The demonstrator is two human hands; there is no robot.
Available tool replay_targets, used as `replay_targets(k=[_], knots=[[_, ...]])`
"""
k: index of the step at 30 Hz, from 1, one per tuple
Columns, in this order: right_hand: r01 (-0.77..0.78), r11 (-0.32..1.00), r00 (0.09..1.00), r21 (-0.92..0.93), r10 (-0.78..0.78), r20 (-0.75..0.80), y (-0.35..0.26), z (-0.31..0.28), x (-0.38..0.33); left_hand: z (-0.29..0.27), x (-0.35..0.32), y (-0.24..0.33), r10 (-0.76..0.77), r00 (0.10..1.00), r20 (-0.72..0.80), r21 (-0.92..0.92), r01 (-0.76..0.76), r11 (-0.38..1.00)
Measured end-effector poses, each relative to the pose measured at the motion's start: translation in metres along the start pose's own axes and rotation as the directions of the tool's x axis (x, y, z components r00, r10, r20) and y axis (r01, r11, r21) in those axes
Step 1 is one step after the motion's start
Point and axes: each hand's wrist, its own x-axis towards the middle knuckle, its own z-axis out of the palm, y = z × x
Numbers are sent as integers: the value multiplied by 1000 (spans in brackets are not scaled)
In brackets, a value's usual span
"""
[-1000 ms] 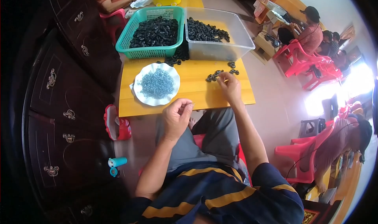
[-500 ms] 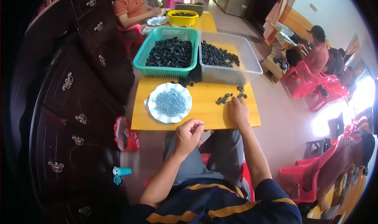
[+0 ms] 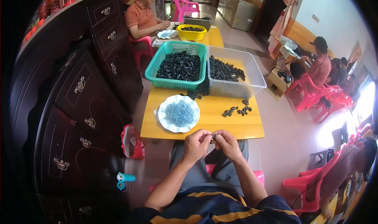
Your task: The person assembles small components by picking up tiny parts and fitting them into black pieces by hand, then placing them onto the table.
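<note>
Close together at the table's near edge, my two hands meet over my lap. A small black round part (image 3: 214,137) shows between the fingertips, pinched by my right hand (image 3: 229,146). My left hand (image 3: 195,146) has thumb and forefinger closed right beside that part; whatever they hold is too small to make out. Beyond my left hand lies a white scalloped plate (image 3: 162,123) heaped with tiny silvery-blue pieces (image 3: 179,113). Several loose black parts (image 3: 228,112) lie on the wooden table (image 3: 212,123), beyond my right hand.
A green basket (image 3: 175,84) and a clear plastic bin (image 3: 252,72), both holding black parts, stand across the table. Behind them are a yellow tub (image 3: 191,36) and a co-worker (image 3: 142,17). Dark cabinets (image 3: 84,117) line the left; pink chairs (image 3: 307,92) stand at right.
My right hand has left the loose black parts and come to my left hand with a black part in its fingers. The whole view has shifted slightly, with the table lower and further right.
</note>
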Motion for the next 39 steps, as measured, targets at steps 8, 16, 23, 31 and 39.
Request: replay_targets(k=[8,16,23,31,39], knots=[[6,994,1000,108,-3,-27,-1,3,-1,-2,0,1,-12,1000,18,-12,12,1000],[-89,958,995,271,100,-29,2,6,-4,0,-7,3,19,1000,-6,-28,-19,999],[-51,976,997,211,62,-47,-2,10,1,-4,1,-3,-62,997,41,-3,62,998],[-11,973,1000,232,5,27,9,-3,6,-5,3,-11,-156,978,137,-193,181,964],[-13,979,1000,205,7,29,15,-5,4,-4,5,-5,130,990,49,24,-132,991]])
